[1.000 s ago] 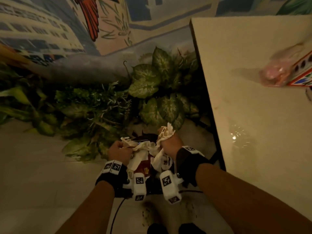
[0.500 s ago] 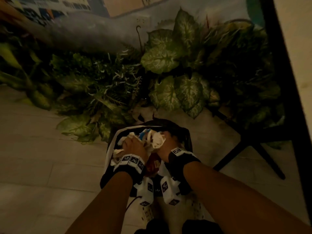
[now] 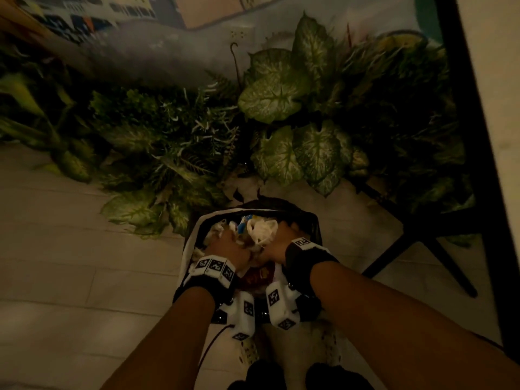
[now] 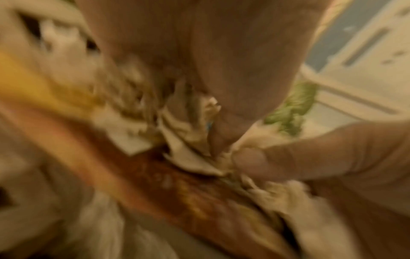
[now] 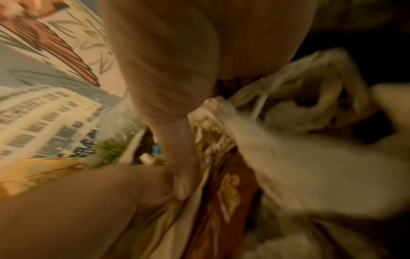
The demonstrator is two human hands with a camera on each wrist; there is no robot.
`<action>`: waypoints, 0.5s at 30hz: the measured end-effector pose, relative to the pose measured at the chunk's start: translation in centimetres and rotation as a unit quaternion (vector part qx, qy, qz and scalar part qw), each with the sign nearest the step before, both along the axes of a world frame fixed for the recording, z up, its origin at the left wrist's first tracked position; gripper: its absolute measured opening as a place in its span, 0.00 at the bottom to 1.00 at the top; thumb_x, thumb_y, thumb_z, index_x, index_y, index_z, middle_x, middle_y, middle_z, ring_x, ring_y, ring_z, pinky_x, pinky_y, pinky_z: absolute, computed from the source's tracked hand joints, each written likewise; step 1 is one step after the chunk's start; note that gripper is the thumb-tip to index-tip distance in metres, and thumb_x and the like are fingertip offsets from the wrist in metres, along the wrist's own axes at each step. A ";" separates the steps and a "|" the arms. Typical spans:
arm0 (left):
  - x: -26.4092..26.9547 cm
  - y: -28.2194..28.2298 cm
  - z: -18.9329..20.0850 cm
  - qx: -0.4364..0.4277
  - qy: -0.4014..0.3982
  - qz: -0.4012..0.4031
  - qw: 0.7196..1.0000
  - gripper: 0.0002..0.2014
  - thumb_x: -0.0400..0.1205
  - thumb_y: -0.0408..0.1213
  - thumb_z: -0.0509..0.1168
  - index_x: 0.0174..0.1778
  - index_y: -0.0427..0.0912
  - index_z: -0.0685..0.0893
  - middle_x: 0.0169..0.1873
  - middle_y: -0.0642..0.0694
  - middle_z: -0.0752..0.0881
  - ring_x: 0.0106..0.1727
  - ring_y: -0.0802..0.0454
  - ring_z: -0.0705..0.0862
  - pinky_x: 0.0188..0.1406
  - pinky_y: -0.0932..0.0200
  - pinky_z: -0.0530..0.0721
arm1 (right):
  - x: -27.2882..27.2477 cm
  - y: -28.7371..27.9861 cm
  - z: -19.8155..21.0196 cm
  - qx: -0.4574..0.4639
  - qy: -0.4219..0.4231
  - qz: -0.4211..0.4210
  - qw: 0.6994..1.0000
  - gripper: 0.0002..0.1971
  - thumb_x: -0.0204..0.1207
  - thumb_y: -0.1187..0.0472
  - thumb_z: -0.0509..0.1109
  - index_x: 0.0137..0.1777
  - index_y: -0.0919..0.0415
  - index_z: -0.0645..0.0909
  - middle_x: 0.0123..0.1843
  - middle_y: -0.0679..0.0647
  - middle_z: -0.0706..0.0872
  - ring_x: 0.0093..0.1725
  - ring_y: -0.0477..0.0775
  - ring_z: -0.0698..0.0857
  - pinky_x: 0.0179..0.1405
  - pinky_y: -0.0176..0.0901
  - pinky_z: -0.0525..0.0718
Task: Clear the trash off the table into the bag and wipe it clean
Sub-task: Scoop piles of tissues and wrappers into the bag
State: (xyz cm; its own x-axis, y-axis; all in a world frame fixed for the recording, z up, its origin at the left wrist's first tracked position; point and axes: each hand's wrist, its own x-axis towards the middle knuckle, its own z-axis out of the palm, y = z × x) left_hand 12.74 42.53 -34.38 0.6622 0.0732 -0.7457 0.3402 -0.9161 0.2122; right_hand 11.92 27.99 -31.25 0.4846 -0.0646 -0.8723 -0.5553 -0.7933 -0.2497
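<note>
A trash bag (image 3: 311, 223), black inside and white outside, stands open on the floor below me. Both hands are down in its mouth. My left hand (image 3: 229, 244) grips crumpled white paper (image 3: 261, 229), and the left wrist view shows its thumb (image 4: 261, 163) pinching that paper (image 4: 193, 157). My right hand (image 3: 277, 242) clutches the same bundle from the other side, fingers curled into the paper (image 5: 288, 149). A red wrapper (image 3: 260, 274) lies under the paper between my wrists. Both wrist views are blurred.
The table's dark edge (image 3: 461, 114) runs down the right side, with its black legs (image 3: 422, 249) beside the bag. Leafy plants (image 3: 275, 97) crowd the wall behind the bag. Pale floor tiles (image 3: 70, 263) spread to the left.
Both hands have gone down with the paper bundle from above the bag into its mouth. The head view has tipped down, and the table top with its items has left view.
</note>
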 end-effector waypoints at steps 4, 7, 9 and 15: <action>-1.0 -0.2 3.1 0.005 -0.046 -0.039 0.998 0.36 0.75 0.58 0.60 0.79 0.52 0.63 0.80 0.43 0.60 0.79 0.40 0.61 0.76 0.40 0.67 | -1.3 -0.3 0.3 0.021 -0.025 -0.091 0.995 0.67 0.51 0.39 0.82 0.84 0.55 0.43 0.85 0.56 0.51 0.82 0.66 0.57 0.78 0.61 0.66; -1.7 -0.3 5.5 -0.003 -0.075 -0.003 0.997 0.40 0.72 0.63 0.64 0.78 0.48 0.64 0.77 0.44 0.65 0.77 0.43 0.67 0.72 0.45 0.72 | -2.4 -1.1 1.5 0.074 -0.055 -0.143 0.985 0.59 0.49 0.34 0.78 0.81 0.49 0.58 0.80 0.51 0.65 0.76 0.60 0.70 0.72 0.54 0.74; -1.9 -0.1 7.4 -0.011 -0.088 -0.009 0.996 0.41 0.68 0.67 0.64 0.72 0.46 0.71 0.71 0.42 0.74 0.69 0.41 0.75 0.64 0.48 0.77 | -3.1 -1.5 5.4 0.104 -0.089 -0.147 0.980 0.39 0.64 0.42 0.76 0.76 0.47 0.70 0.73 0.49 0.75 0.69 0.57 0.77 0.63 0.45 0.77; -0.3 -2.5 17.9 -0.076 -0.145 0.012 0.986 0.13 0.79 0.40 0.68 0.56 0.39 0.83 0.48 0.42 0.84 0.47 0.43 0.82 0.43 0.58 0.77 | -6.9 -3.9 18.3 0.207 -0.124 -0.183 0.953 0.22 0.74 0.53 0.74 0.66 0.59 0.79 0.65 0.55 0.82 0.64 0.58 0.81 0.63 0.50 0.81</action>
State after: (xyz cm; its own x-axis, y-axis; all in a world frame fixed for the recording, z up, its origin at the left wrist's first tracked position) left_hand 12.49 40.05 -16.47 0.8484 -0.0070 -0.5293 0.2665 -0.8582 0.4387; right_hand 4.99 24.07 -12.91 0.6906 0.0560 -0.7211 -0.6591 -0.3619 -0.6593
